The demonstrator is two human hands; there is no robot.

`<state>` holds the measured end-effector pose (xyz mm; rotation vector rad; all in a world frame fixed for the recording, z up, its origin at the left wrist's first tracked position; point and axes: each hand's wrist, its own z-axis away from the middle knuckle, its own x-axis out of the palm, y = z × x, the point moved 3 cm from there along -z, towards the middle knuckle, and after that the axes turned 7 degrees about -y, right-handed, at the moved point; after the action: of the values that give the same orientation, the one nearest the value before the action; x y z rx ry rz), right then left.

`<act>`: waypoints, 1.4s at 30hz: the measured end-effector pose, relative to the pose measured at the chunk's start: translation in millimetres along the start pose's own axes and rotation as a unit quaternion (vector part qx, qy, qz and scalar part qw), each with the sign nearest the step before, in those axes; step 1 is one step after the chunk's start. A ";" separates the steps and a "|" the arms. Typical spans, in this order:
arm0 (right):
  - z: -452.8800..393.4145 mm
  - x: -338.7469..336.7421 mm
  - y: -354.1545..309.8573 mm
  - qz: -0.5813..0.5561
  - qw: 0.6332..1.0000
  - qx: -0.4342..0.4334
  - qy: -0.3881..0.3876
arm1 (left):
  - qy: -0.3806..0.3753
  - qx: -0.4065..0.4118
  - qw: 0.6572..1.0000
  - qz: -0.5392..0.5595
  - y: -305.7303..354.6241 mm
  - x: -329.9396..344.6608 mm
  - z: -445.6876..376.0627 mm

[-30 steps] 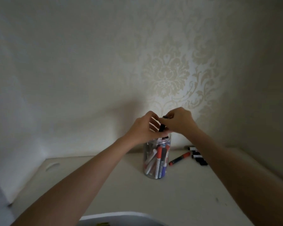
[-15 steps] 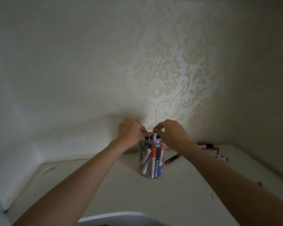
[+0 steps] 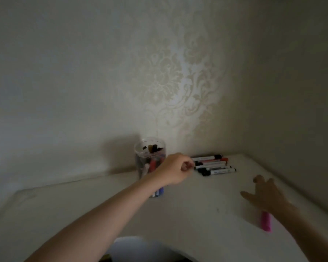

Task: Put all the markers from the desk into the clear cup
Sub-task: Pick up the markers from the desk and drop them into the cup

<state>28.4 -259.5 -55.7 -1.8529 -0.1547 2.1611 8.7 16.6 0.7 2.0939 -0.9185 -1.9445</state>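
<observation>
Neither hand clamps a marker that can be seen: the left hand (image 3: 175,171) has its fingers curled loosely inward toward the palm, and whether anything is pinched inside cannot be told, while the right hand (image 3: 263,195) has its fingers spread apart and empty.

Taking the clear cup (image 3: 150,163) as the landmark: it stands upright on the pale desk (image 3: 102,201), near the patterned wall (image 3: 169,82) behind it, and casts a shadow to its left. Several markers stand packed inside the cup, dark caps showing at the rim and red, white and blue barrels through the side. The left forearm crosses in front of the cup's lower right part, and the left hand hovers just to the right of the cup, its curled fingers close to the near ends of the loose markers (image 3: 213,165). These lie in a tight row on the desk to the right of the cup, side by side, mostly white barrels with black caps and one with red ends. Farther right of the cup and nearer the camera, the right hand hangs low over the desk, well apart from the row. A pink object (image 3: 266,221) lies on the desk partly under the right wrist.
</observation>
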 end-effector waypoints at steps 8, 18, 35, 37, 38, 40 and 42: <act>18.7 28.0 62.6 -0.042 0.999 0.004 -0.014 | -0.092 -0.196 0.965 -0.146 -43.2 81.1 -40.0; 21.5 30.7 77.4 -0.085 0.993 -0.073 0.042 | -0.042 -0.242 0.964 -0.100 -48.6 86.0 -37.3; 49.6 -67.0 -108.3 -0.520 0.810 -0.232 0.139 | 0.300 -0.048 0.882 0.360 -5.6 -128.6 43.8; 52.3 -71.7 -127.3 -0.539 0.794 -0.254 0.123 | 0.320 -0.058 0.874 0.360 -28.4 -141.1 59.7; 54.2 -73.6 -136.1 -0.536 0.793 -0.264 0.120 | 0.328 -0.064 0.871 0.359 -39.0 -144.2 65.9; 57.0 -77.2 -153.9 -0.513 0.800 -0.284 0.126 | 0.336 -0.077 0.874 0.342 -55.5 -146.9 74.5; 58.3 -80.4 -171.2 -0.492 0.808 -0.292 0.140 | 0.334 -0.088 0.885 0.313 -66.1 -147.5 78.0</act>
<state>7.2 -113.3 76.0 -1.6958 -1.4782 1.1365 -39.4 169.0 82.5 1.8221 -1.0177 -0.8597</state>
